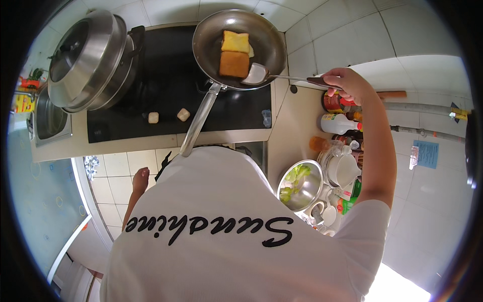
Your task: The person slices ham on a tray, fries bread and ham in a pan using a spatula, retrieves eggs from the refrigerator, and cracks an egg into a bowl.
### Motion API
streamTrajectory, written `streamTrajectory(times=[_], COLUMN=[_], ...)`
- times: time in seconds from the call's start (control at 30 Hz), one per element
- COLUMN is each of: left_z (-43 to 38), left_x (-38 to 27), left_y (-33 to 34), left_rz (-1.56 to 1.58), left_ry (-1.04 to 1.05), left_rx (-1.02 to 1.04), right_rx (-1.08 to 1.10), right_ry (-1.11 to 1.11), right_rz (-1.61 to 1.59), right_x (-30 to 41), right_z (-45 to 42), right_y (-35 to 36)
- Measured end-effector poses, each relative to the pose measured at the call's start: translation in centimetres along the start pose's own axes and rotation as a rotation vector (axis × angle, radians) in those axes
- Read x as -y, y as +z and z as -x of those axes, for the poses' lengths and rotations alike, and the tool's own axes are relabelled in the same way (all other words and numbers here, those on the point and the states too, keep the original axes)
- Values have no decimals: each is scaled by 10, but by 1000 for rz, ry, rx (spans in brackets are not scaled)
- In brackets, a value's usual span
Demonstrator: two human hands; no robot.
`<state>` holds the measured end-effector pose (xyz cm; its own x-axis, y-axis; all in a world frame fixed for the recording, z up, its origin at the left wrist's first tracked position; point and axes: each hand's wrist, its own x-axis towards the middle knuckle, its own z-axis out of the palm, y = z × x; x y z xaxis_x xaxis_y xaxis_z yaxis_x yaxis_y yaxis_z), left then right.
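My right hand [345, 86] grips the dark handle of a metal spatula [256, 74]. The spatula's blade rests inside a frying pan [269, 41], against the lower right corner of a browned slice of bread [234, 64]. Touching that slice on its far side lies a yellow, egg-coated slice [235, 41]. A pale bit of what looks like egg shows at its right edge. The pan stands on the right of a black glass cooktop [166, 83], its metal handle pointing back towards me. Low at my left side hangs my left hand [140, 180], fingers curled, with nothing visible in it.
A lidded steel pot [90, 64] occupies the cooktop's left, beside a sink [53, 113]. Two pale knobs [153, 117] sit near the front edge. At right are a steel bowl [307, 192] with lettuce, stacked white bowls [341, 171] and several bottles [337, 124].
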<state>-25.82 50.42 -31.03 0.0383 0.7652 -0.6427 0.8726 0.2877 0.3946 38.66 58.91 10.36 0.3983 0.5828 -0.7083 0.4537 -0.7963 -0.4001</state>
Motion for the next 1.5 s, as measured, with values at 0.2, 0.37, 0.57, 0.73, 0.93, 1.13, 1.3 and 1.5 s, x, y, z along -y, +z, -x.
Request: streamTrajectory(times=[0.2,0.37,0.57,0.73,0.93,1.13,1.3,1.5], left_z=[28,-15,-45,-49,-42,-34,-30,-32], left_x=[-179,-268,-293,-293,-295,-300,-300,-297], left_y=[-59,-77,-87,-87,-86,-87,-84,-80], left_rz=[97,-21,-348,-374,-370,-349,-357,-369], left_ry=[588,877,924,929,906,848,856,876], left_rx=[-318,-228,-14,-50,-92,-98,-140,-171], right_rx=[1,2,-11,-11,1,-30,-73,-106], right_ry=[-7,-3,58,50,5,13,20,5], right_rz=[-27,62,-17,-163,-234,-371,-465,-614], right_x=[-9,4,4,-20,-35,-44,-58,-64], right_z=[2,5,12,8,7,10,14,28], right_y=[6,1,11,23,37,64,84,111])
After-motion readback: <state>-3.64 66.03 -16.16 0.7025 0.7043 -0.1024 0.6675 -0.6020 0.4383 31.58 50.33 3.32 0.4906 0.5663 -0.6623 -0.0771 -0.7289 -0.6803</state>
